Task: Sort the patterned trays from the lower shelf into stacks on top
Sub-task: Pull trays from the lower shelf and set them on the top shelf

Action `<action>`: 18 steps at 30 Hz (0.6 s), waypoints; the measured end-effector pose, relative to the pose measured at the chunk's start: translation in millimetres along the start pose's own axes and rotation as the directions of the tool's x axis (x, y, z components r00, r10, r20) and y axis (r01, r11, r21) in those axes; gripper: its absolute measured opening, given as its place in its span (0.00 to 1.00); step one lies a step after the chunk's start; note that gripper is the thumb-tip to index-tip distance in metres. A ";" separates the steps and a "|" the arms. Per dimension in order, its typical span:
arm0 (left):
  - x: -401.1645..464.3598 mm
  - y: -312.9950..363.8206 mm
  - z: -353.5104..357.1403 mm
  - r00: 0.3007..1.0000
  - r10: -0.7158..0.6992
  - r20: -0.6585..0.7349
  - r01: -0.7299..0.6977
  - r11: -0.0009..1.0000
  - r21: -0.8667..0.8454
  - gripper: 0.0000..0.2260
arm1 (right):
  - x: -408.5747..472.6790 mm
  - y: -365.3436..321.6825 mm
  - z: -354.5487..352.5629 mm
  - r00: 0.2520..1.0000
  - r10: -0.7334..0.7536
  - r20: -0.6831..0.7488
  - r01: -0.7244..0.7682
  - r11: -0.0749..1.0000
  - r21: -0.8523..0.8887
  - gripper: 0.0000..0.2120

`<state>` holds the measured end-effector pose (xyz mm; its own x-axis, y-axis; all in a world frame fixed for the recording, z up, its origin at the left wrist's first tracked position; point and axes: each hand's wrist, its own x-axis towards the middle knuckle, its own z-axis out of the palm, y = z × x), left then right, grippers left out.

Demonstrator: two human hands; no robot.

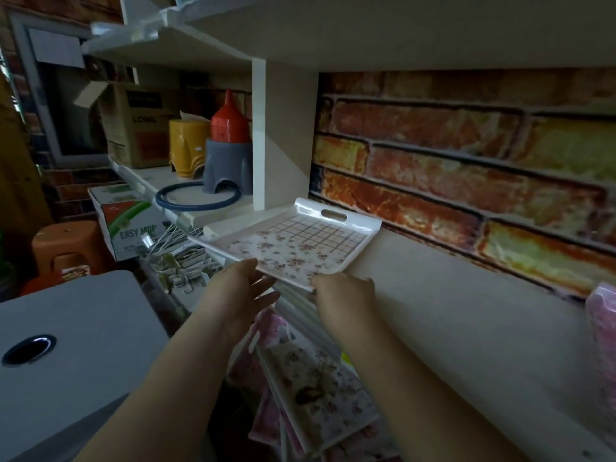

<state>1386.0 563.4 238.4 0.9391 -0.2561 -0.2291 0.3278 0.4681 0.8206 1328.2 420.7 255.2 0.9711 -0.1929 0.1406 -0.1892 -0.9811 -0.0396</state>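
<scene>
Both hands on a patterned tray at the top shelf edge.
I see the white tray [293, 241], floral and grid print, lying on the top shelf [433, 295] by the brick-print wall [466, 155], its near edge overhanging. Left hand [240, 285] has fingers extended under the near left edge; right hand [343, 290] curls over the near right corner, grip probably closed, partly hidden. More patterned trays [320, 395] sit below on the lower shelf, near.
</scene>
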 end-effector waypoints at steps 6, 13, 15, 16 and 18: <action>45.2 21.5 -11.9 1.000 0.016 0.000 -0.016 0.988 0.151 0.10 | 62.1 -36.7 27.9 0.991 0.119 -0.061 -0.124 0.989 -0.086 0.08; 94.9 38.4 -19.7 0.999 0.000 -0.041 0.012 0.960 0.278 0.09 | 110.1 -57.8 51.2 0.984 0.157 -0.078 -0.168 0.971 -0.168 0.14; 104.5 40.7 -22.2 1.000 -0.008 -0.017 0.012 0.957 0.291 0.10 | 116.8 -61.1 53.0 0.984 0.169 -0.058 -0.177 0.970 -0.164 0.15; 105.6 41.1 -23.5 1.000 -0.006 -0.007 0.008 0.957 0.289 0.09 | 117.6 -62.0 53.0 0.984 0.167 -0.055 -0.174 0.972 -0.160 0.14; 111.4 43.4 -24.5 1.000 -0.015 0.020 0.009 0.956 0.292 0.09 | 122.6 -62.1 53.8 0.981 0.180 -0.070 -0.189 0.972 -0.143 0.14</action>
<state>1507.3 575.9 235.6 0.9318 -0.2797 -0.2314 0.2920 0.1986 0.9356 1466.9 458.6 221.6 0.9085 -0.3668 0.2001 -0.3878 -0.9185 0.0769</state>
